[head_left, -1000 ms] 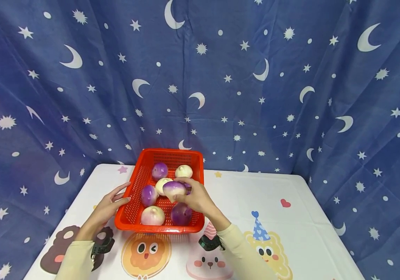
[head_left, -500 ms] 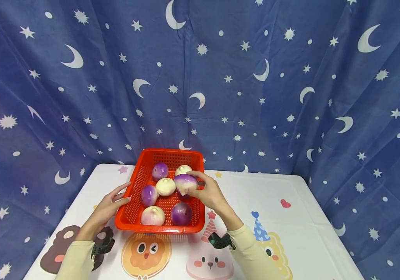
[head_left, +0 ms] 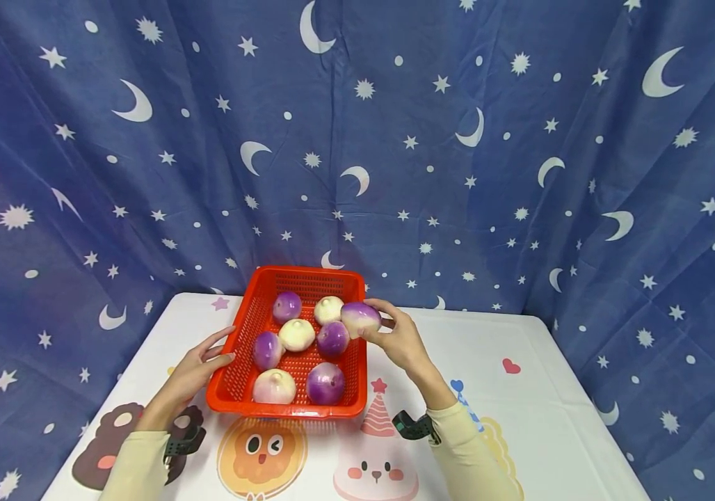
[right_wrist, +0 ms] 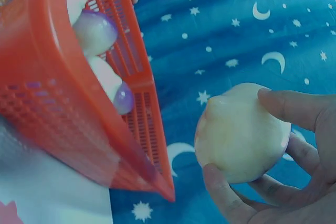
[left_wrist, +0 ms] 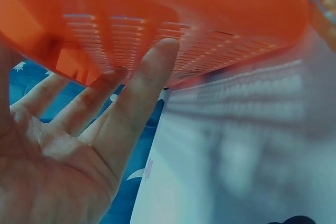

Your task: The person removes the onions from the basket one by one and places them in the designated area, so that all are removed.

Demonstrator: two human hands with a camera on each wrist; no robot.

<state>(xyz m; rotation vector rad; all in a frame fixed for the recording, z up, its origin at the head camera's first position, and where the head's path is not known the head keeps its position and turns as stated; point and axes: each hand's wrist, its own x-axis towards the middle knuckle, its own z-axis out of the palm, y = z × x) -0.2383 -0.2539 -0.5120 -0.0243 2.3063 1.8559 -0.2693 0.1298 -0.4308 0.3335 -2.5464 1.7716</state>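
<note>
In the head view, the right hand (head_left: 403, 339) pinches a purple-and-white turnip (head_left: 359, 319) over the red basket's (head_left: 285, 410) right edge, near its far corner; seven other turnips (head_left: 325, 383) lie inside. The left-wrist view shows the left hand's (left_wrist: 68, 156) fingers straight and spread at the basket's slotted wall (left_wrist: 205, 19), perhaps steadying it. In the right-wrist view, thumb and fingers span the turnip's opposite sides, likely because it is round and smooth.

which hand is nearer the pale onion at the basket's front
Left. The left hand is left of the onion; the right hand is farther off, to its right.
</note>
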